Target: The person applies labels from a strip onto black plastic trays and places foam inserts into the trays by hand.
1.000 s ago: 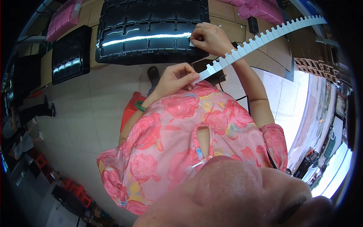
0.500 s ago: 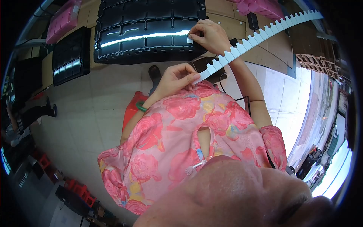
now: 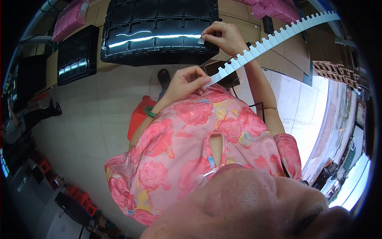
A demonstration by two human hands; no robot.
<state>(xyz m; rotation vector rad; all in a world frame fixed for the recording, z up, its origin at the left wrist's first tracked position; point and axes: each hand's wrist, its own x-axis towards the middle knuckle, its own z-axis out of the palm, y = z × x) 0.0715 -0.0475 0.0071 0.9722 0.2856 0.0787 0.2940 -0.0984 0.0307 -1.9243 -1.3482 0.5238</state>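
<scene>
My left hand (image 3: 186, 83) pinches the near end of a long white strip (image 3: 254, 51) between thumb and fingers, close to my floral top. Tabs and notches run along one edge of the strip, which curves away to the far right and passes over my right forearm. My right hand (image 3: 226, 36) is closed on a small white label (image 3: 201, 40), holding it by thumb and forefinger against the near right part of a black plastic tray (image 3: 155, 49). That tray is glossy and divided into several compartments. Whether the label is stuck down, I cannot tell.
The tray rests on brown cardboard (image 3: 252, 34). A second black tray (image 3: 77, 55) and pink trays (image 3: 71, 20) stand to the left, with more pink packaging (image 3: 278, 11) at the far right. A red stool (image 3: 139, 113) is beside me. Another person (image 3: 24, 123) is at the left.
My right hand has shifted slightly right, with the label still in its fingers. My left hand stays put on the strip. At the left, the other person has moved a little.
</scene>
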